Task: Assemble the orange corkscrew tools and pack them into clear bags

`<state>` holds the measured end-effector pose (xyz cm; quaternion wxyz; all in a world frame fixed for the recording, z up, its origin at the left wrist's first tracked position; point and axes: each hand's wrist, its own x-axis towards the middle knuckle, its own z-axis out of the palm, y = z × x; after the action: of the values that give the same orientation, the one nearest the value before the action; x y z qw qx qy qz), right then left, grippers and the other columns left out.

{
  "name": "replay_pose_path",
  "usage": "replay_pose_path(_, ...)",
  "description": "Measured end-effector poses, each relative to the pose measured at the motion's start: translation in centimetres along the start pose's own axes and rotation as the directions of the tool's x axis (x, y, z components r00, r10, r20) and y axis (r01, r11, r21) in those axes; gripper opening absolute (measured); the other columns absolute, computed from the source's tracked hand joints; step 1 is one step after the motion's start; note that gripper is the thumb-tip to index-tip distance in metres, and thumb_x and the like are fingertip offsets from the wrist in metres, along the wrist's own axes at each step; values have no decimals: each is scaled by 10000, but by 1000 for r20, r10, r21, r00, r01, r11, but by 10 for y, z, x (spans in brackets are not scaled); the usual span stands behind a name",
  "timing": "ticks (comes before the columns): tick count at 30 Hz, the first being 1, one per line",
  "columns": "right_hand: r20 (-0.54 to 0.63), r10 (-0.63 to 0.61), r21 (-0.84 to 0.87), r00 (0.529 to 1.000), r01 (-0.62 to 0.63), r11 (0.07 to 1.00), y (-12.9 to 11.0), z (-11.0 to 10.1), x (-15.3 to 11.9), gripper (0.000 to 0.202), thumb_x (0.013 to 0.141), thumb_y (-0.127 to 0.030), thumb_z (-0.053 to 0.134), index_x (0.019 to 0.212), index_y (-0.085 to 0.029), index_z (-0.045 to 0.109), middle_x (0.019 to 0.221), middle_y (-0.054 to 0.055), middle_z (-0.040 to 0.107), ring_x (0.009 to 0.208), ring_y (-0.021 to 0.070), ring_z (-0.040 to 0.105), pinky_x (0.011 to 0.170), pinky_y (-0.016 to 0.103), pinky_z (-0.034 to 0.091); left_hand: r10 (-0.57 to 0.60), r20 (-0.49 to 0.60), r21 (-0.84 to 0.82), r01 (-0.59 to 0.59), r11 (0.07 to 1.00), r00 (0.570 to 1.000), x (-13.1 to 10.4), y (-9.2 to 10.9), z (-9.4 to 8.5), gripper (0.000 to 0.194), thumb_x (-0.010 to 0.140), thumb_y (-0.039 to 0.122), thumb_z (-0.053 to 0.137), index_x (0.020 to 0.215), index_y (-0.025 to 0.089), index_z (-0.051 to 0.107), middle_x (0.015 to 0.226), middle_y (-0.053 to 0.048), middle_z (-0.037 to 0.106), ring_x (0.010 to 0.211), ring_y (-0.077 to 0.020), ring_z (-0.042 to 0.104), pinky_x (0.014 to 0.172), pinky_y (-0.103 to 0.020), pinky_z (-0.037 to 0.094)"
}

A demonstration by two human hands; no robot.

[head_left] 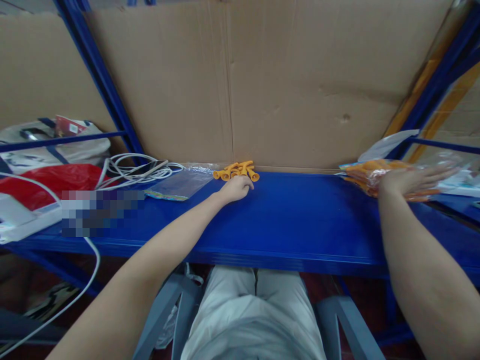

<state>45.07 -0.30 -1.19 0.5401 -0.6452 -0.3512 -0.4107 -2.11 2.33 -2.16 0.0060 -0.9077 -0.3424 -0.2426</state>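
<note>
Small orange-yellow plastic pieces with flared, trumpet-like ends lie in a heap at the back of the blue table, against the cardboard. My left hand is at the near side of this heap with its fingers curled; whatever is inside them is hidden. To the right, my right hand lies with fingers stretched out flat over clear plastic packs of orange pieces. It touches the packs, and part of them is covered by the hand and wrist. A flat clear plastic bag lies left of the heap.
A coiled white cable, a red bag and a white power strip crowd the left side. Blue posts frame the cardboard wall. The blue table's front edge runs above my lap, between grey chair armrests.
</note>
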Motion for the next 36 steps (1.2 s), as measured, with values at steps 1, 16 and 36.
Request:
replay_pose_path(1,-39,139,-19,989,-140,990,0,0,-2,642,906,-153,84,1479,-67,360,1548,332,195,1450,346,248,1081,695,126,4,-2,0,-4,1000,1000,0,0,0,353,728,12,452,836,170,749,974,-53,756,1001,-212,684,969,-411,505)
replay_pose_path(16,65,207,-200,976,-191,961,-22,-15,2,461,761,-190,499,1173,-82,674,1360,313,514,1307,438,395,1024,703,167,-24,86,50,20,999,996,1,-3,0,375,734,44,448,873,180,769,981,-48,757,974,-205,681,951,-338,508)
replay_pose_path(36,775,-632,561,8,452,693,-265,-16,-94,574,864,-265,503,1434,-204,467,1472,137,493,1326,341,490,1052,521,428,-873,-49,319,836,446,485,-27,-57,-32,559,881,339,449,1394,124,501,1470,-248,459,1357,-438,415,1039,-677,356)
